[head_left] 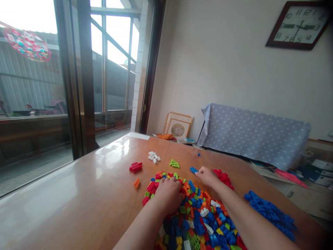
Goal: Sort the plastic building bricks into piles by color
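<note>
A large mixed pile of toy building bricks (194, 222) in many colours lies in front of me on the wooden table. My left hand (168, 194) rests palm down on the pile's upper left part, fingers slightly apart and bent over the bricks; its palm side is hidden. Beyond the pile, my right hand (207, 176) has its fingers closed at the end of a long blue brick (193, 170), low over the table or touching it. Close to that forearm is a heap of red bricks (223, 177).
Small sorted groups stand past the pile: white bricks (154, 157), lime green bricks (174, 163), red bricks (136, 167) and an orange brick (136, 183). One small blue piece (198, 154) lies farther back. Many blue bricks (270, 213) are heaped at right on the table (104, 194).
</note>
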A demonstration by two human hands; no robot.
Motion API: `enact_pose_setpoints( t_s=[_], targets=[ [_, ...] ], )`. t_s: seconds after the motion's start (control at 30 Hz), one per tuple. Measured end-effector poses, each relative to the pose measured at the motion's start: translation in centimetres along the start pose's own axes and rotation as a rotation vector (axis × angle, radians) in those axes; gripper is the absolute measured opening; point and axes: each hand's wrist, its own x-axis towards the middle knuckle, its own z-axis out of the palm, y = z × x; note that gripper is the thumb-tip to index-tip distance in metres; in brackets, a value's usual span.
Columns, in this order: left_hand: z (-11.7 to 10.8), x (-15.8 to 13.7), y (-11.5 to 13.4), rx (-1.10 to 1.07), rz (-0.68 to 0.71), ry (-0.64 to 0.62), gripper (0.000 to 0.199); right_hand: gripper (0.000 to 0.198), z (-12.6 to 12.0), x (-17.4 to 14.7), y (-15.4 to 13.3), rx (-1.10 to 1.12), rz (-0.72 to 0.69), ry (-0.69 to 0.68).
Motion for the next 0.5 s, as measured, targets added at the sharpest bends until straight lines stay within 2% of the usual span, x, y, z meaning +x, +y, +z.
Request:
enact_pose_setpoints(
  t_s=[0.27,0.5],
  targets=[
    [0.3,0.0,0.0,0.013,0.007,0.016,0.029,0.024,-0.7,-4.4,-1.8,0.067,-0.138,-0.18],
    [0.4,0.1,-0.1,0.029,0.017,0.01,0.029,0.012,-0.8,-5.0,-2.6,0.032,-0.219,-0.244]
  ],
)
